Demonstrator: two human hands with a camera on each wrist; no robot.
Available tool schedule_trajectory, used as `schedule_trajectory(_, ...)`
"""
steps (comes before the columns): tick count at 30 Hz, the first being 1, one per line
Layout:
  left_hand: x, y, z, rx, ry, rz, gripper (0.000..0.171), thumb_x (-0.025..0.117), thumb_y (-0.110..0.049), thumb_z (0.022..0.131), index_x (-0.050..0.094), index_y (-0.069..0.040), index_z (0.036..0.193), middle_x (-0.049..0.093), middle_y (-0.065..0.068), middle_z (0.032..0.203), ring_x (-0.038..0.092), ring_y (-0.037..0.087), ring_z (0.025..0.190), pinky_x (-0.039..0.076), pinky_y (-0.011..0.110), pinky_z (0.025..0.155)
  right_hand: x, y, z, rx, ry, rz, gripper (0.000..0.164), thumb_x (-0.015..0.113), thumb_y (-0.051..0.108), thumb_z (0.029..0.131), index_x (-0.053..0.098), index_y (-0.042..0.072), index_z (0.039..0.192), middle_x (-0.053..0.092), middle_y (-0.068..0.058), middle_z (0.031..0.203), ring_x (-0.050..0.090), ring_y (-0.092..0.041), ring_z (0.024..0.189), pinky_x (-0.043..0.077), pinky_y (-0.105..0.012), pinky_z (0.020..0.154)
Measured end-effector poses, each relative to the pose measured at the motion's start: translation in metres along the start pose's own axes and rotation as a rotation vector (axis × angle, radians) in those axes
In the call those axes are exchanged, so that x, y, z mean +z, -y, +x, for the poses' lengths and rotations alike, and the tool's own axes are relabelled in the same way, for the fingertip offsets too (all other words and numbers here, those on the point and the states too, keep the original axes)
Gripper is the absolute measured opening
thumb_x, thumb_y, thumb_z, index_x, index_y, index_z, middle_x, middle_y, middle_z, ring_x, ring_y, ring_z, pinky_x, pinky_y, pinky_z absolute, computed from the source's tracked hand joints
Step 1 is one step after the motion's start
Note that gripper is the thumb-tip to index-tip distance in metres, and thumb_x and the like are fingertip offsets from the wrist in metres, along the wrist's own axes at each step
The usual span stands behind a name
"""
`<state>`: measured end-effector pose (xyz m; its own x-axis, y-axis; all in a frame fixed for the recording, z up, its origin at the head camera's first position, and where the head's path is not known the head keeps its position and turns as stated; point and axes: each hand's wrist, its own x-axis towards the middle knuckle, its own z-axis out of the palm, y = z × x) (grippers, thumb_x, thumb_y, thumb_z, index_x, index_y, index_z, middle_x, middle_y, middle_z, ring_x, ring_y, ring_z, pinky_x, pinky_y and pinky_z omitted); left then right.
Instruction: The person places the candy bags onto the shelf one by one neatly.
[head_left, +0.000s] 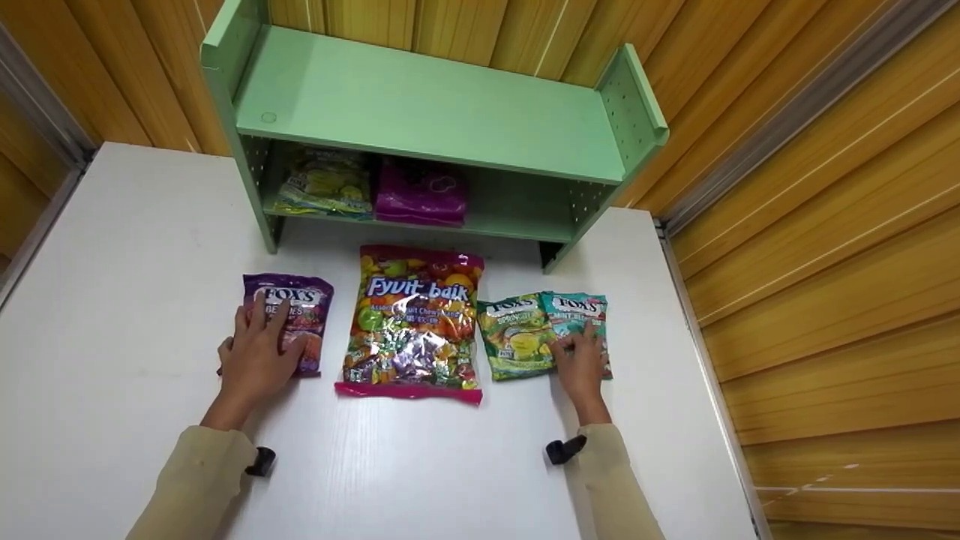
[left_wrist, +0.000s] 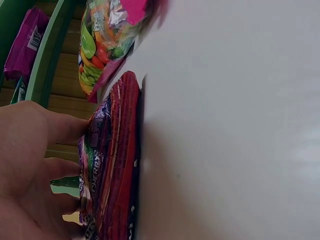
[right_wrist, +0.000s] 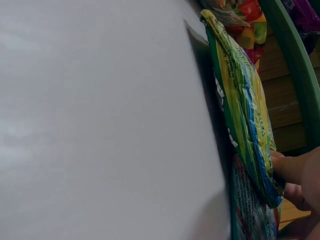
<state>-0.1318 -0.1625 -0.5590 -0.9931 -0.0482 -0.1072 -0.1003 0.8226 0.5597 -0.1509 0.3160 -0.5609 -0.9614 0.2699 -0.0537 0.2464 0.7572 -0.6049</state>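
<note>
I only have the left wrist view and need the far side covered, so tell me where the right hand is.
Observer: In the head view, the right hand touches the teal FOX'S bag at the right end of the row.
Operator: Name what lies between that bag and the fruit candy bag.
Observer: A green and yellow FOX'S bag.
Operator: Now read me the big name on the front of the purple bag under the left hand.
Observer: It reads FOX'S, in white letters facing up.
</note>
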Motion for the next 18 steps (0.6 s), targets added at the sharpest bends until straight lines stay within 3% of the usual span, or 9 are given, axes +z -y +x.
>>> schedule_trajectory(4,0.002,-0.004,0.001,0.001,0.006,-0.002,0.071,0.056,-0.037,0.095,0.027,-0.009,0.153,0.004,0.024,0.161,0.004,0.052,0.144,0.016,0.077,0.102,-0.004,-0.001,0.001,0.004,0.027,0.05,0.028,0.055,0.029,0.098,0.048,0.006,0.083,0.014,-0.025,0.16,0.007,-0.05,0.146,0.016,-0.069,0.109)
schedule_trajectory(5,0.003,-0.005,0.001,0.0,0.006,-0.002,0.071,0.056,-0.037,0.095,0.027,-0.009,0.153,0.004,0.024,0.161,0.004,0.052,0.144,0.017,0.077,0.102,-0.005,-0.001,0.002,0.011,0.032,0.058,0.026,0.053,0.03,0.099,0.052,0.005,0.09,0.014,-0.024,0.16,0.011,-0.049,0.146,0.021,-0.068,0.107)
schedule_trajectory(6,0.003,-0.006,0.001,0.001,0.006,-0.002,0.071,0.056,-0.037,0.095,0.027,-0.009,0.153,0.004,0.024,0.161,0.004,0.052,0.144,0.016,0.077,0.102,-0.007,-0.001,0.002,0.019,0.037,0.065,0.027,0.051,0.031,0.1,0.055,0.004,0.1,0.019,-0.025,0.159,0.022,-0.047,0.144,0.028,-0.063,0.103)
schedule_trajectory(8,0.004,-0.008,0.001,0.001,0.006,0.0,0.071,0.056,-0.037,0.095,0.027,-0.009,0.153,0.005,0.024,0.161,0.004,0.052,0.145,0.016,0.077,0.102,-0.01,-0.002,0.002,0.04,0.051,0.08,0.029,0.049,0.033,0.101,0.053,0.004,0.102,0.022,-0.023,0.158,0.036,-0.043,0.135,0.037,-0.052,0.093)
schedule_trajectory(11,0.006,-0.01,0.001,0.009,0.0,0.002,0.07,0.056,-0.036,0.095,0.027,-0.008,0.152,0.005,0.024,0.161,0.005,0.052,0.144,0.017,0.077,0.102,-0.013,-0.001,0.0,0.048,0.051,0.133,0.029,0.047,0.03,0.102,0.052,0.002,0.103,0.03,-0.022,0.156,0.045,-0.037,0.127,0.039,-0.041,0.084)
schedule_trajectory(13,0.008,-0.012,0.001,0.012,-0.001,-0.001,0.07,0.056,-0.035,0.095,0.028,-0.008,0.152,0.005,0.024,0.161,0.005,0.051,0.145,0.017,0.077,0.102,-0.013,0.0,-0.002,0.044,0.049,0.195,0.028,0.046,0.027,0.103,0.044,0.004,0.088,0.031,-0.021,0.156,0.041,-0.037,0.135,0.039,-0.039,0.083)
schedule_trajectory(18,0.014,-0.017,0.003,0.015,0.001,-0.001,0.069,0.056,-0.037,0.095,0.029,-0.009,0.152,0.005,0.023,0.161,0.004,0.051,0.145,0.017,0.076,0.103,-0.012,0.001,-0.007,0.011,0.05,0.328,0.025,0.042,0.021,0.104,0.04,0.001,0.088,0.031,-0.026,0.153,0.031,-0.039,0.143,0.038,-0.044,0.089)
